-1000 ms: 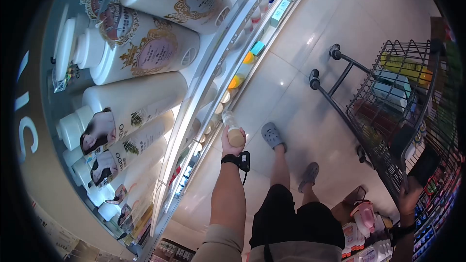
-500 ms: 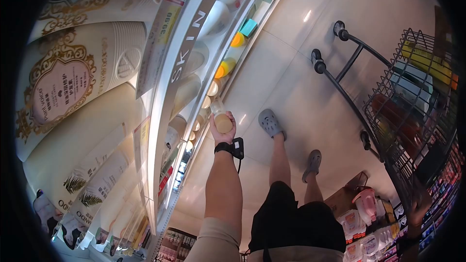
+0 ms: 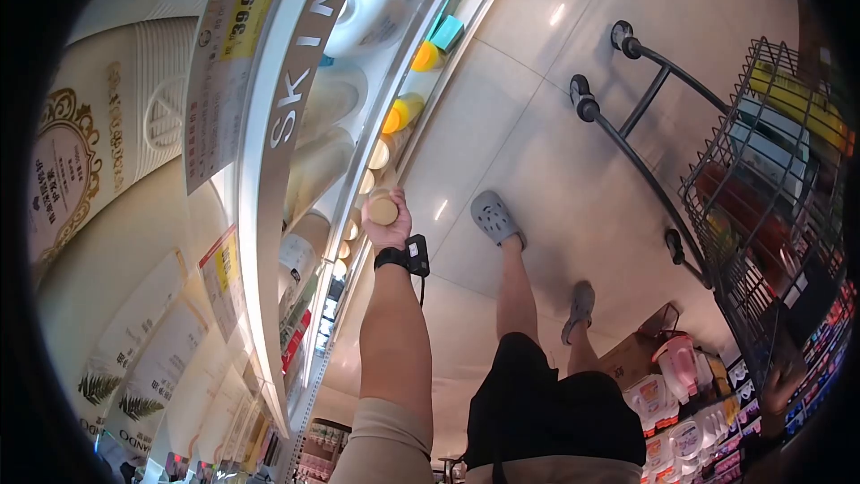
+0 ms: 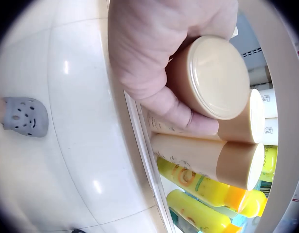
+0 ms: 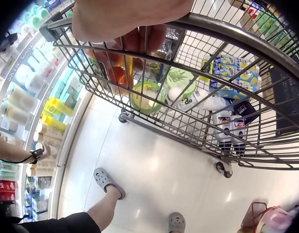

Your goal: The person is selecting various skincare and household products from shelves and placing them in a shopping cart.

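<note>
In the head view, my left hand (image 3: 391,226) grips a bottle by its tan cap (image 3: 382,209), at the edge of a low shelf. The left wrist view has my left hand (image 4: 149,58) with its fingers round the wide round cap (image 4: 220,77), above similar cream bottles (image 4: 203,158) on the shelf. Most of the held bottle is hidden behind its cap. My right hand (image 5: 132,22) is curled over the top rail of the wire shopping cart (image 5: 237,34), its fingertips showing through the wires. In the head view it is dim, at the right.
Large white bottles and price tags (image 3: 219,273) fill the upper shelf close on the left. Yellow bottles (image 4: 203,187) stand beside the cream ones. Various packages lie in the cart. Grey clogs (image 3: 497,218) are on the tiled floor; a pink container (image 3: 678,366) is at lower right.
My left hand has moved left with the bottle, closer to the shelf's row. The head view has shifted, bringing the upper shelf's edge and price tags nearer. My right hand stays at the cart.
</note>
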`<action>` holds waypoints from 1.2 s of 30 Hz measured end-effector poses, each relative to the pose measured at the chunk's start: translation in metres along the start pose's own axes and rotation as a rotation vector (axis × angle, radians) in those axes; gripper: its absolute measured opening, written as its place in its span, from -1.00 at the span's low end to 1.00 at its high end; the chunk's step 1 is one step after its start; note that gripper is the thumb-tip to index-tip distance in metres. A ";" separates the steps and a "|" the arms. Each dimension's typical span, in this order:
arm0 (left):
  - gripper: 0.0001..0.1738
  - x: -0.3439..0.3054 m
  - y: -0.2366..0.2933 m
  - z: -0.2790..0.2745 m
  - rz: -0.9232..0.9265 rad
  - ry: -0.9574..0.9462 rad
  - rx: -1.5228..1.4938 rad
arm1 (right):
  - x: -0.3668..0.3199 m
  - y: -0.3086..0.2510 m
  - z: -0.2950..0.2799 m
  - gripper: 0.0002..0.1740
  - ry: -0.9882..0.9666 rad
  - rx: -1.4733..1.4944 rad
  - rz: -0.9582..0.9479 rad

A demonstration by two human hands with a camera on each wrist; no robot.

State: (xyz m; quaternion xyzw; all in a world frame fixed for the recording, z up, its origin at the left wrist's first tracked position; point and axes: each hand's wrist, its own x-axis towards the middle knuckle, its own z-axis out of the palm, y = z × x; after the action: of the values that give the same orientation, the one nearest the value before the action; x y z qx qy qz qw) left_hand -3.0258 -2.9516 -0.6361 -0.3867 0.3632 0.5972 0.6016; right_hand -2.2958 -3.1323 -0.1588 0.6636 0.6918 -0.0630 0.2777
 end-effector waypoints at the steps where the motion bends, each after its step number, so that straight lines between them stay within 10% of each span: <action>1: -0.33 0.000 0.004 -0.002 -0.003 0.003 -0.032 | -0.005 0.004 0.001 -0.54 -0.001 -0.001 0.000; 22: -0.42 -0.054 -0.018 0.002 0.357 0.098 0.133 | 0.068 -0.057 -0.042 -0.77 0.154 0.396 0.025; 25: -0.52 -0.068 -0.028 -0.003 0.244 0.255 0.554 | 0.069 -0.057 -0.037 -0.91 0.179 0.371 0.031; 28: -0.47 -0.111 -0.047 -0.006 -0.067 0.198 1.583 | 0.073 -0.064 -0.047 -0.90 0.221 0.377 0.047; 31: -0.58 -0.180 -0.081 0.007 0.117 -0.426 2.647 | 0.082 -0.072 -0.071 -0.92 0.210 0.429 0.056; 36: -0.66 -0.292 -0.119 -0.001 0.099 -0.661 2.766 | 0.089 -0.066 -0.075 -0.91 0.272 0.489 0.057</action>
State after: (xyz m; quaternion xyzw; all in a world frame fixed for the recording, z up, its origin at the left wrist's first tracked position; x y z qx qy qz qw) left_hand -2.9131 -3.0783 -0.3704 0.6710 0.5028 -0.1519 0.5233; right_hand -2.3785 -3.0269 -0.1557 0.7323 0.6682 -0.1305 0.0156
